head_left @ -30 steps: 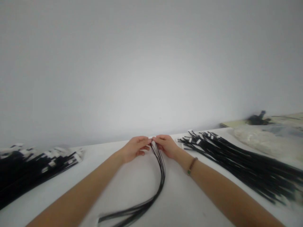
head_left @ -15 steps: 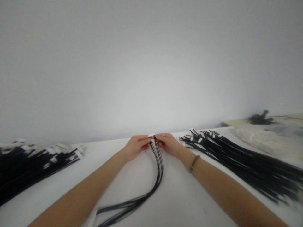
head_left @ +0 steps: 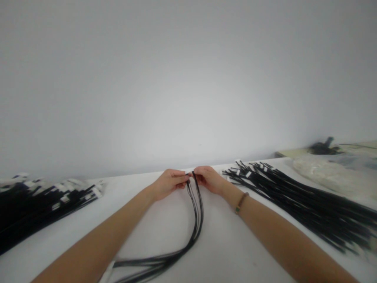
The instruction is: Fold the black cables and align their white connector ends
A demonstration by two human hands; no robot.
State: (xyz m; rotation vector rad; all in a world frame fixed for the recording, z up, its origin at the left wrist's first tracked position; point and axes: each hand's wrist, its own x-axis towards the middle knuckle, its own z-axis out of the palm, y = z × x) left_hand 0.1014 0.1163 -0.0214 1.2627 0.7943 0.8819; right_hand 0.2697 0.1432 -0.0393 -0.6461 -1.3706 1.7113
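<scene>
Centrally, black wire bundle (head_left: 192, 240) over desk (head_left: 235, 255) | left hand (head_left: 168, 184) and right hand (head_left: 208, 181) pinched closed on its far end, equally near | length curves toward wearer, then leftward

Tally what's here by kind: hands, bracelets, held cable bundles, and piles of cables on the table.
Hands, left hand and right hand: 2
Bracelet: 1
Held black cable bundle: 1
Cable piles, left pile and right pile: 2
Total: 6
</scene>
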